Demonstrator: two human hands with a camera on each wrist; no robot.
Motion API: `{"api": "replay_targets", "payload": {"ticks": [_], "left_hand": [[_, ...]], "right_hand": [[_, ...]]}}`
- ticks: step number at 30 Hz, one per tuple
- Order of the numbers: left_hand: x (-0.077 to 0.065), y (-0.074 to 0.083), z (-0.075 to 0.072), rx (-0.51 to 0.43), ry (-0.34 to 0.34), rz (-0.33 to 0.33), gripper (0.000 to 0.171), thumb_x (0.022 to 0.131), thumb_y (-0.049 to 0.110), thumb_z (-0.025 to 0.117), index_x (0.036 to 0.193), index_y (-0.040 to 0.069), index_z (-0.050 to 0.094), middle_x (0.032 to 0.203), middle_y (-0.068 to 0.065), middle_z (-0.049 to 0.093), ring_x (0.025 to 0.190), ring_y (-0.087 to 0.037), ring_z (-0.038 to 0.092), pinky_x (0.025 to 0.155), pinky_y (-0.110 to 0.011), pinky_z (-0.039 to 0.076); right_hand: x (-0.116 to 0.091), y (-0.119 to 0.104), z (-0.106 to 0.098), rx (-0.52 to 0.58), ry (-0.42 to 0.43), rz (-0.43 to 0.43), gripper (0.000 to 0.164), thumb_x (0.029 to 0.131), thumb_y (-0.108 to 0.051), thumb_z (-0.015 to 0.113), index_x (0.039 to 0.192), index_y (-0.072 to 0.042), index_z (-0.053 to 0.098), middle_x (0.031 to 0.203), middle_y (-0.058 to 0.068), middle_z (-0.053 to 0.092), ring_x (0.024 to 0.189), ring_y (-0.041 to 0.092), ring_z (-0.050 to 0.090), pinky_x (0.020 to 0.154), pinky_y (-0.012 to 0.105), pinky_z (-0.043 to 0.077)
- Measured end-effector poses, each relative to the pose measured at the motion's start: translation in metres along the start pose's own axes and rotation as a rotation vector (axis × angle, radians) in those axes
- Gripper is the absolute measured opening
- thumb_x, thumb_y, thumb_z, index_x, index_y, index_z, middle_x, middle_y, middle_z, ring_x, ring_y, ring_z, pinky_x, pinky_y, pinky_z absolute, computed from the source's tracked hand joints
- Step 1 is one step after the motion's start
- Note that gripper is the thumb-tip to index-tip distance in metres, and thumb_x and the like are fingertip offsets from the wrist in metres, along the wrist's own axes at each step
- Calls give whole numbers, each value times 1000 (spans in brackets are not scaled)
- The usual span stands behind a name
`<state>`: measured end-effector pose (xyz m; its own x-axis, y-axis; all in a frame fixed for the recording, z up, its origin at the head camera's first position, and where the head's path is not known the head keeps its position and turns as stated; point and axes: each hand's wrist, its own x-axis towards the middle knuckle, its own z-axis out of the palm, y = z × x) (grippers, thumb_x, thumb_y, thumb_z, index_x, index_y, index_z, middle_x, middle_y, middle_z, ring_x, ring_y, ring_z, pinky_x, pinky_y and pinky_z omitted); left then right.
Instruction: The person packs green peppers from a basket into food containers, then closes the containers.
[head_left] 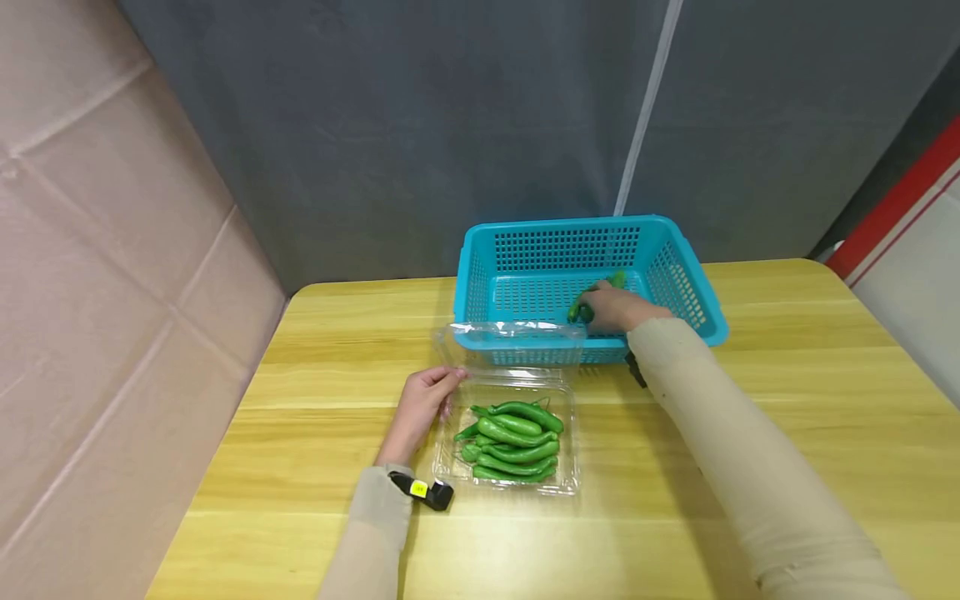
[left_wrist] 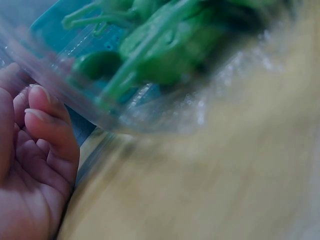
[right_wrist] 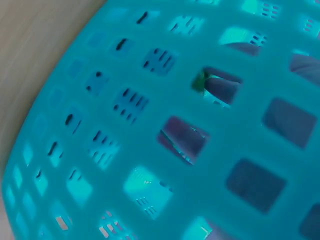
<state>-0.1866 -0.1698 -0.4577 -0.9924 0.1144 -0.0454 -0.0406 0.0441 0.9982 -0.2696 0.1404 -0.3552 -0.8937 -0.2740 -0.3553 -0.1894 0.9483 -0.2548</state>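
Observation:
Inside the blue plastic basket (head_left: 465, 287), my right hand (head_left: 618, 310) grips green chili peppers (head_left: 576, 312). In the right wrist view the basket's slotted wall (right_wrist: 127, 82) hides most of that hand, and a bit of green shows through one hole. My left hand (head_left: 423, 404) pinches the left edge of a clear plastic clamshell box (head_left: 573, 475) near its hinge. Several long green chili peppers (head_left: 517, 437) lie in the box, and its raised lid (head_left: 517, 335) leans toward the basket. The left wrist view shows curled fingers (left_wrist: 52, 127) against the box wall.
Both the box and the basket stand on a light wooden table (head_left: 300, 442). Behind the basket rises a dark grey panel (head_left: 420, 142) with a pale vertical strip. A pinkish padded wall (head_left: 112, 333) runs along the left.

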Motion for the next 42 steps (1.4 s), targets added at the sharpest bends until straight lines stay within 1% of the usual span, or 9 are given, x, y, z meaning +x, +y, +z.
{"api": "replay_targets", "payload": {"ticks": [3, 7, 14, 20, 22, 28, 32, 39, 42], "left_hand": [[0, 1, 0, 1, -1, 2, 37, 77, 41, 66, 93, 8, 69, 51, -1, 43, 39, -8, 38, 34, -20, 30], [0, 2, 0, -7, -5, -6, 38, 77, 41, 66, 93, 7, 69, 51, -1, 44, 39, -8, 38, 34, -20, 30], [-2, 10, 0, -18, -25, -35, 31, 83, 30, 63, 96, 3, 67, 51, -1, 44, 40, -9, 39, 35, -20, 32], [-10, 25, 3, -2, -32, -26, 27, 85, 25, 61, 96, 1, 67, 51, -1, 44, 40, -8, 39, 35, -19, 33], [-10, 25, 3, -1, -32, -24, 26, 85, 25, 61, 96, 2, 67, 51, -1, 44, 40, -8, 39, 35, -19, 32], [-11, 25, 3, 5, -44, -21, 28, 86, 26, 60, 98, 1, 66, 51, 0, 44, 40, -8, 39, 36, -19, 32], [-11, 24, 3, 15, -57, -28, 31, 87, 27, 59, 100, -1, 65, 51, 0, 44, 40, -7, 39, 36, -19, 33], [-12, 26, 2, 24, -58, -18, 34, 86, 27, 60, 101, -4, 64, 51, 1, 44, 40, -7, 39, 36, -20, 33], [-12, 26, 2, 21, -56, -20, 35, 86, 27, 60, 102, -5, 63, 51, 0, 44, 40, -7, 39, 36, -20, 33]], "right_hand": [[-1, 2, -1, -6, 10, -6, 40, 84, -4, 54, 123, -6, 51, 128, 21, 39, 113, 39, 40, 85, 54, 39], [-3, 3, -1, 7, 14, 4, 35, 83, 2, 51, 117, -3, 56, 118, 18, 51, 108, 34, 46, 84, 50, 41], [-6, 5, 1, -12, -13, 29, 33, 83, 1, 49, 115, -4, 57, 115, 16, 54, 100, 29, 51, 79, 46, 43], [-9, 4, 1, -16, -38, 32, 30, 84, -2, 51, 113, -7, 59, 115, 15, 55, 103, 33, 50, 80, 49, 44], [-8, 4, 1, -20, -35, 38, 31, 85, -2, 51, 115, -7, 58, 117, 15, 54, 105, 34, 49, 81, 50, 43], [-6, 7, 1, -26, 9, 38, 33, 86, -2, 49, 117, -7, 56, 119, 16, 53, 105, 35, 49, 75, 49, 45], [-6, 10, 2, -37, 38, 3, 32, 86, -2, 50, 116, -6, 57, 118, 16, 54, 103, 35, 50, 75, 47, 46], [-8, 14, -4, -34, 94, -39, 30, 87, -6, 53, 117, -5, 58, 116, 16, 56, 102, 35, 52, 78, 50, 44], [-10, 13, -8, -57, 118, -62, 32, 87, -8, 54, 118, -4, 57, 116, 17, 56, 100, 34, 53, 75, 48, 45]]}}
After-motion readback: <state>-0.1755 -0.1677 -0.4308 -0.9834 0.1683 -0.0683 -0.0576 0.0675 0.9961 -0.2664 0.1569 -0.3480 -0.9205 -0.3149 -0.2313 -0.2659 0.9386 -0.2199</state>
